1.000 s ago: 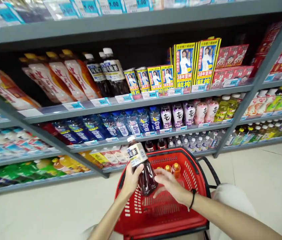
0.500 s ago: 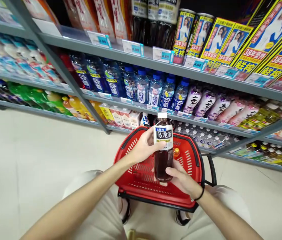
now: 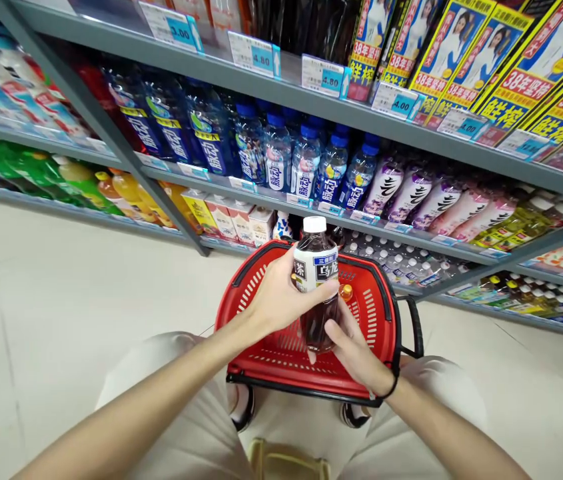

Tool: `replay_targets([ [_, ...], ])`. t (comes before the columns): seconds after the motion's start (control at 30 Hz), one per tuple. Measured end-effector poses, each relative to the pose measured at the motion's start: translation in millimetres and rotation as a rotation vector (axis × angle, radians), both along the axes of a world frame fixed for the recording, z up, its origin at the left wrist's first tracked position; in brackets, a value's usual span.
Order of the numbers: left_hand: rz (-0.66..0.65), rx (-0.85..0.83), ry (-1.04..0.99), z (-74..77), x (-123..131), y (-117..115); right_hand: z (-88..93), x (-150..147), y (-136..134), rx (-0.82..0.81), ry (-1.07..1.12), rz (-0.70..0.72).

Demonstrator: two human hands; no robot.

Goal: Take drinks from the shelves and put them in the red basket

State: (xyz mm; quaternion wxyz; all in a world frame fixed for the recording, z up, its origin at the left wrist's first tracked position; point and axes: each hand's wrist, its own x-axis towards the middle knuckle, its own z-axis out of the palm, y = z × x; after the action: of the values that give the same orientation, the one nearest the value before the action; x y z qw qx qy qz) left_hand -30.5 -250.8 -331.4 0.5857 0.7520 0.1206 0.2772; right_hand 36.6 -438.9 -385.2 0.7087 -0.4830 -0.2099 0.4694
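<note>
A dark tea bottle [image 3: 317,257] with a white cap and a white, blue and black label is held nearly upright over the red shopping basket [image 3: 251,373]. My left hand [image 3: 281,290] wraps its upper part, thumb across the lower edge of the label. Lower down, my right hand [image 3: 354,343] grips the bottle near its base, with its far fingers partly hidden behind it. Inside the basket, beyond the bottle, shows a small orange cap [image 3: 346,292]; the rest of that item is hidden.
Shelves of drinks span the view ahead, with blue-capped bottles [image 3: 306,160] on the middle shelf and yellow cartons [image 3: 454,60] above at right. The basket's black handle [image 3: 415,327] sticks out at its right. A yellowish stool-like object [image 3: 288,460] is between my legs.
The bottle has been turned in my hands, so its label now faces more to the right and a second panel shows. The view has shifted, and the shelves appear nearer.
</note>
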Motion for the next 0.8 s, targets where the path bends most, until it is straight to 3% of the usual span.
replay_targets([
  [0.1,-0.096,-0.045,-0.103,-6.7,5.0,3.3,0.3,7.4,-1.3,-0.007,0.08,0.005],
  [0.23,-0.354,-0.301,-0.216,-10.9,10.0,1.3,7.5,17.3,-2.2,0.018,0.234,0.145],
  [0.3,-0.402,-0.357,-0.219,-12.5,11.6,-2.5,11.4,19.5,-1.9,0.039,0.28,0.172],
  [0.5,-0.284,-0.413,-0.199,-21.7,14.9,-11.3,8.6,17.8,-1.6,0.034,0.374,0.221],
  [0.8,-0.307,-0.418,-0.087,-17.5,6.7,-11.5,-10.1,13.9,-7.5,0.021,0.443,0.375],
])
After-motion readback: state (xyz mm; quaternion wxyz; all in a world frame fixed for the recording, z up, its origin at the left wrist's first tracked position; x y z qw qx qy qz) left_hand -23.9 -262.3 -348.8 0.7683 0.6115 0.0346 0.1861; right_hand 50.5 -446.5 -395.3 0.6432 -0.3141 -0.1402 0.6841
